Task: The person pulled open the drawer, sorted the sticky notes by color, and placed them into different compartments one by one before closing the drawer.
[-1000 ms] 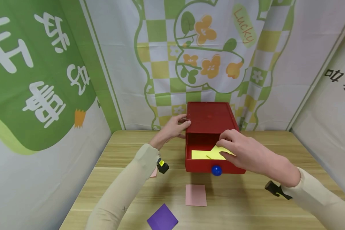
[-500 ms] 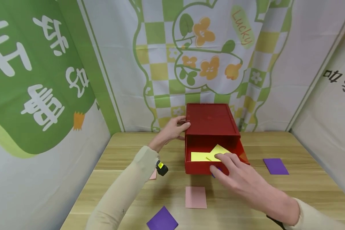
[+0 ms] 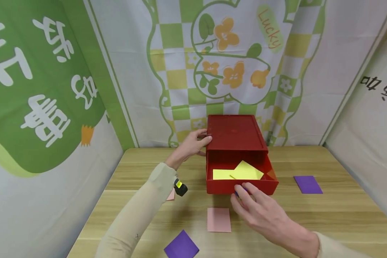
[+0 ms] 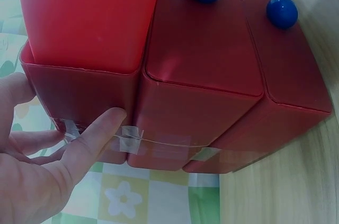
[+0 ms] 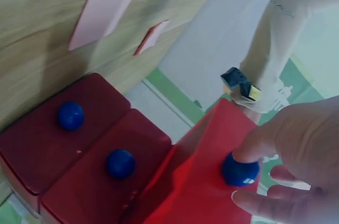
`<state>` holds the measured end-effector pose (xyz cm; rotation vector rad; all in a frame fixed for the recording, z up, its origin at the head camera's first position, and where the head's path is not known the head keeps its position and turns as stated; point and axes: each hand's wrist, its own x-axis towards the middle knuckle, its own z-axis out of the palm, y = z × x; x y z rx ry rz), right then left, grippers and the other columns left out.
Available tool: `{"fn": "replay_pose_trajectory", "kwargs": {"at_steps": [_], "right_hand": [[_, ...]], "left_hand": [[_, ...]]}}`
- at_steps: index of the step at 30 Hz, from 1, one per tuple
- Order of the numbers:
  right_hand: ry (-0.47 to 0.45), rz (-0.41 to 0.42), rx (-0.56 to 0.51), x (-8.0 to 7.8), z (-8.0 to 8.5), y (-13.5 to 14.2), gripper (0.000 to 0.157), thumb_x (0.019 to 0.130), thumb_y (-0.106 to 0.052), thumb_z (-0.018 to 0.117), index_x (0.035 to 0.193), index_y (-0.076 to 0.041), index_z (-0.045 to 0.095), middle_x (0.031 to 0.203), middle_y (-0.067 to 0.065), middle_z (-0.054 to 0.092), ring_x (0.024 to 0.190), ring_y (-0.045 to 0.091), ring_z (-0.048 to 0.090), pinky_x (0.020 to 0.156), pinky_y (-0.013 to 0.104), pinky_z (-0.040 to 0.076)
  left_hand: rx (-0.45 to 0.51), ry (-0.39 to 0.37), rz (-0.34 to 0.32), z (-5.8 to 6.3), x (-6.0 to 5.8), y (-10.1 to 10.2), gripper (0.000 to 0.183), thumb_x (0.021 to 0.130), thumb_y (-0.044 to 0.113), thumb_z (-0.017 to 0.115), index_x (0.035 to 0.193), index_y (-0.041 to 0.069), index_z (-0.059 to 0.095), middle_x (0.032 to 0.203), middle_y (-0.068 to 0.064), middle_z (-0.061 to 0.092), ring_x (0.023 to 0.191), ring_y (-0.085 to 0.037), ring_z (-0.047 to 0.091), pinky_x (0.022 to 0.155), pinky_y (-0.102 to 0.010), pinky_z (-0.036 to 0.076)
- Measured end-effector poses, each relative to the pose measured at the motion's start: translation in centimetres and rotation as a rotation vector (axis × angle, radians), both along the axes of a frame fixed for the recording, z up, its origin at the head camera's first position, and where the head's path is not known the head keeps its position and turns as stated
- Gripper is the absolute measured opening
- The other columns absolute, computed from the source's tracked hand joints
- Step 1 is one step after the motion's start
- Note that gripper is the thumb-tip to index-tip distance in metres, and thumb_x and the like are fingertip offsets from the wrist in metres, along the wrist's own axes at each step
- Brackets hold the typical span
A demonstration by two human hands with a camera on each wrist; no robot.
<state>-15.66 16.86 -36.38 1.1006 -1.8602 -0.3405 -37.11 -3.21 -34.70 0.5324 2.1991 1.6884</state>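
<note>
A red drawer cabinet stands at the back of the table, its top drawer pulled out. Two visible yellow sticky notes lie inside, and an orange patch shows at the right wall. My right hand pinches the drawer's blue knob between thumb and fingers. Against the cabinet's upper left side rests my left hand, its fingers mostly straight, one reaching down the side in the left wrist view. Two lower drawers with blue knobs are closed.
On the wooden table lie a pink note in front of the cabinet, a purple note near the front and another purple note at the right. Another pink note is partly behind the left wrist. Printed cloth hangs behind.
My right hand has let go of the yellow note in the drawer, moved down to the front and taken hold of the blue knob. The left hand has stayed on the cabinet.
</note>
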Motion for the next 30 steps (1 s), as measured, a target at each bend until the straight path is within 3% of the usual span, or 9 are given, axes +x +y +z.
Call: {"fn": "replay_pose_trajectory", "kwargs": {"at_steps": [5, 12, 24, 30], "right_hand": [[0.028, 0.005, 0.033, -0.4, -0.5, 0.0, 0.028, 0.085, 0.005, 0.034, 0.089, 0.002, 0.062, 0.095, 0.020, 0.057, 0.084, 0.031, 0.053, 0.075, 0.031, 0.048], [-0.007, 0.003, 0.027, -0.7, -1.7, 0.2, 0.033, 0.089, 0.004, 0.031, 0.093, 0.004, 0.063, 0.097, 0.021, 0.057, 0.085, 0.032, 0.053, 0.072, 0.029, 0.050], [-0.056, -0.038, 0.011, -1.7, -2.4, 0.5, 0.032, 0.090, 0.005, 0.030, 0.098, 0.008, 0.061, 0.097, 0.022, 0.054, 0.084, 0.032, 0.051, 0.070, 0.031, 0.050], [-0.078, -0.066, -0.005, -2.7, -2.4, 0.7, 0.034, 0.092, 0.005, 0.027, 0.096, 0.008, 0.061, 0.096, 0.022, 0.053, 0.082, 0.033, 0.050, 0.066, 0.030, 0.049]], "left_hand": [[0.000, -0.023, -0.040, 0.7, 0.5, -0.2, 0.056, 0.090, 0.027, 0.050, 0.139, 0.011, 0.026, 0.134, -0.011, 0.035, 0.118, -0.027, 0.042, 0.073, -0.042, 0.053], [-0.023, -0.017, -0.062, 2.1, 1.9, -0.4, 0.056, 0.092, 0.023, 0.047, 0.140, 0.007, 0.022, 0.135, -0.014, 0.032, 0.120, -0.029, 0.041, 0.078, -0.046, 0.050], [-0.028, -0.006, -0.048, 2.3, 2.2, -0.4, 0.055, 0.092, 0.022, 0.047, 0.139, 0.006, 0.023, 0.134, -0.015, 0.033, 0.118, -0.029, 0.042, 0.078, -0.046, 0.050], [-0.026, -0.022, -0.049, 1.8, 1.5, -0.4, 0.056, 0.092, 0.024, 0.048, 0.140, 0.008, 0.024, 0.134, -0.014, 0.034, 0.118, -0.028, 0.043, 0.075, -0.043, 0.052]]}}
